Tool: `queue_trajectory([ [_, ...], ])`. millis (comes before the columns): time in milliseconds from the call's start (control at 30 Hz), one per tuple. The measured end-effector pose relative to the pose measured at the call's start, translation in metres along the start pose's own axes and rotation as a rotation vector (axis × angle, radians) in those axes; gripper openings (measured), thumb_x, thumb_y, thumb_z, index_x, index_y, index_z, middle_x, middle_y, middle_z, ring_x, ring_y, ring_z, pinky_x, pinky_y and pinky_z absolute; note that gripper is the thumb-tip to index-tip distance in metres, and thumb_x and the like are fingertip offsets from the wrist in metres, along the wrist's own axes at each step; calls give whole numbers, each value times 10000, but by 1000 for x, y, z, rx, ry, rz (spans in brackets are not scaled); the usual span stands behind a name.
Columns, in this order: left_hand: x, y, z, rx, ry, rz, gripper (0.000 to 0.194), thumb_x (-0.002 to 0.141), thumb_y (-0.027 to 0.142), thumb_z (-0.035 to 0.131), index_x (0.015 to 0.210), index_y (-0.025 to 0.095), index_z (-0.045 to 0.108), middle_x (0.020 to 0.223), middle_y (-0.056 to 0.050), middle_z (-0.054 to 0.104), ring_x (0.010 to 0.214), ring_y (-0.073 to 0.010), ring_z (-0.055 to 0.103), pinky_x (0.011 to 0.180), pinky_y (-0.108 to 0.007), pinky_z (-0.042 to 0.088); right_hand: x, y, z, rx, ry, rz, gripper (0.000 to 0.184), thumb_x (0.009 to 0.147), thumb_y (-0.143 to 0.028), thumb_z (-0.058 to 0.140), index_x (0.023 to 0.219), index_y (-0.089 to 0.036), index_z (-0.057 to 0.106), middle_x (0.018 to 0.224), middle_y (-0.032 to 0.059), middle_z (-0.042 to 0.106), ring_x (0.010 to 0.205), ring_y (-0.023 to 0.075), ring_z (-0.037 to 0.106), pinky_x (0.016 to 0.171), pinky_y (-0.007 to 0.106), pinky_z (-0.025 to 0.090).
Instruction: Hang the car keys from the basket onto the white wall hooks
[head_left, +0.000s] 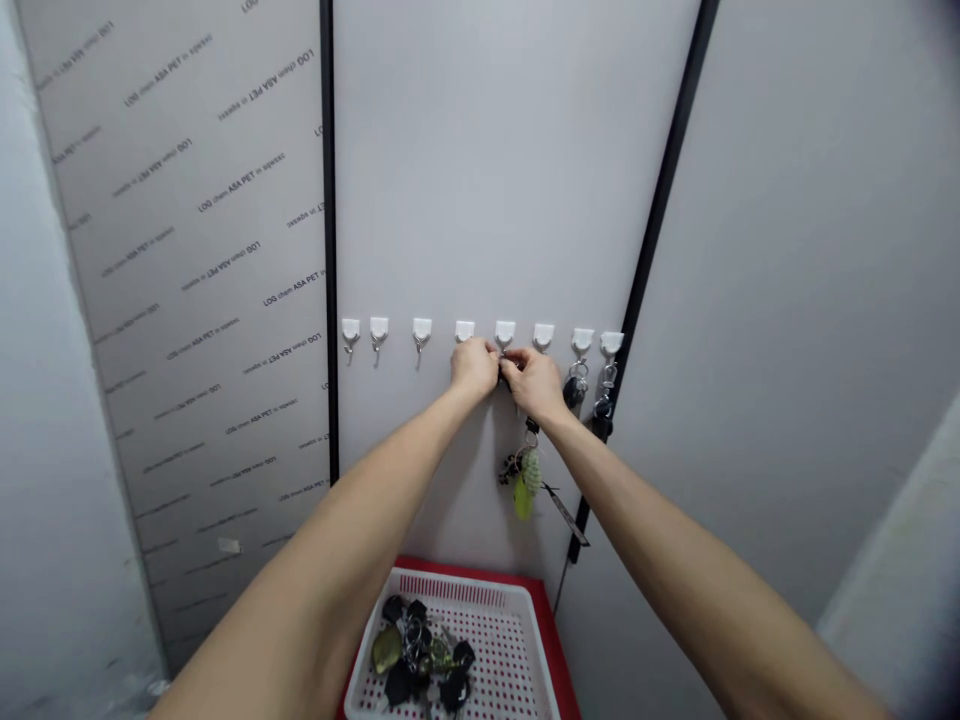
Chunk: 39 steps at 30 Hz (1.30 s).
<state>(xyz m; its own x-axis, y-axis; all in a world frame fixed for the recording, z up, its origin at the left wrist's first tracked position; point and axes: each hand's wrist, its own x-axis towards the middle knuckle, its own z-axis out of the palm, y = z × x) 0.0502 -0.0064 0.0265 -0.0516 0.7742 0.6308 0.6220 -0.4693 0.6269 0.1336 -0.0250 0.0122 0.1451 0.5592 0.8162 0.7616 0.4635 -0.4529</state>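
My left hand (475,367) and my right hand (536,382) meet just under a white wall hook (505,331). Both are closed, fingertips pinching a small key ring with a dark piece (504,372) on it, mostly hidden by the fingers. Below my right hand dangles a keychain (529,470) with green charms, a dark beaded piece and a black strap; its top is covered by the hand. To the right, keys (576,385) hang from one hook and another key bunch (606,388) from the last hook.
Bare hooks (379,335) line the panel on the left. Below, a white perforated basket (536,650) holds several keys with black fobs (420,650) and stands on a red surface (556,640). Black strips (328,200) edge the panel.
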Motion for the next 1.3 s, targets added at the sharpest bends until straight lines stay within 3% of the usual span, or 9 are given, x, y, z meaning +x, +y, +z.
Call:
queue_trajectory([
  [200, -28, -18, 1, 26, -48, 55, 224, 670, 175, 402, 826, 117, 552, 738, -60, 596, 710, -125, 527, 674, -234, 376, -19, 5, -2, -26, -13, -48, 290, 645, -226, 413, 892, -115, 515, 743, 66, 578, 684, 147, 519, 666, 301, 392],
  [367, -92, -90, 8, -9, -326, 3, 248, 665, 205, 402, 853, 121, 540, 743, -45, 593, 670, -110, 523, 641, -217, 384, -81, 15, -3, -53, -23, -132, 337, 642, -199, 412, 968, -121, 456, 957, 90, 487, 835, 156, 459, 757, 301, 349],
  [433, -130, -129, 11, 17, -465, -72, 246, 659, 196, 403, 846, 117, 542, 764, -51, 592, 679, -112, 521, 636, -213, 383, -123, 26, 4, -62, -154, -92, 304, 640, -188, 413, 931, -125, 475, 938, 86, 490, 843, 157, 450, 764, 292, 341],
  [533, -187, -175, 13, 143, -598, -181, 236, 648, 185, 409, 835, 126, 542, 794, -56, 586, 712, -126, 514, 650, -224, 378, -194, 43, 22, -49, -547, 18, 231, 642, -172, 405, 840, -141, 520, 817, 61, 536, 762, 144, 477, 705, 263, 364],
  [600, -214, -191, 11, 247, -641, -124, 219, 642, 180, 417, 817, 145, 543, 815, -52, 577, 757, -141, 500, 680, -240, 364, -234, 51, 34, -51, -794, 78, 215, 631, -167, 416, 807, -149, 539, 785, 53, 552, 728, 144, 485, 682, 256, 366],
  [700, -233, -195, 8, 351, -716, 81, 193, 649, 170, 408, 788, 173, 543, 829, -42, 566, 807, -156, 478, 729, -265, 331, -269, 57, 48, -51, -969, 69, 218, 615, -179, 444, 804, -154, 551, 794, 54, 563, 765, 158, 473, 711, 260, 344],
  [1000, -236, -193, 13, 495, -796, 247, 274, 666, 171, 384, 912, 225, 493, 849, -37, 535, 812, -176, 459, 713, -298, 312, -272, 55, 53, -128, -990, 25, 260, 612, -178, 449, 863, -168, 514, 777, 50, 572, 747, 170, 458, 663, 251, 333],
  [1133, -237, -194, 11, 485, -823, 252, 236, 687, 191, 363, 830, 245, 543, 774, -24, 530, 771, -163, 463, 675, -275, 323, -273, 53, 53, -172, -984, 47, 229, 608, -197, 455, 830, -179, 506, 717, 49, 564, 715, 173, 463, 612, 246, 332],
  [1300, -236, -193, 8, 334, -763, 129, 203, 690, 201, 372, 797, 223, 543, 801, -4, 516, 762, -122, 457, 670, -217, 339, -273, 53, 52, -154, -960, 81, 203, 621, -180, 432, 815, -188, 494, 763, 45, 564, 734, 162, 479, 631, 238, 328],
])
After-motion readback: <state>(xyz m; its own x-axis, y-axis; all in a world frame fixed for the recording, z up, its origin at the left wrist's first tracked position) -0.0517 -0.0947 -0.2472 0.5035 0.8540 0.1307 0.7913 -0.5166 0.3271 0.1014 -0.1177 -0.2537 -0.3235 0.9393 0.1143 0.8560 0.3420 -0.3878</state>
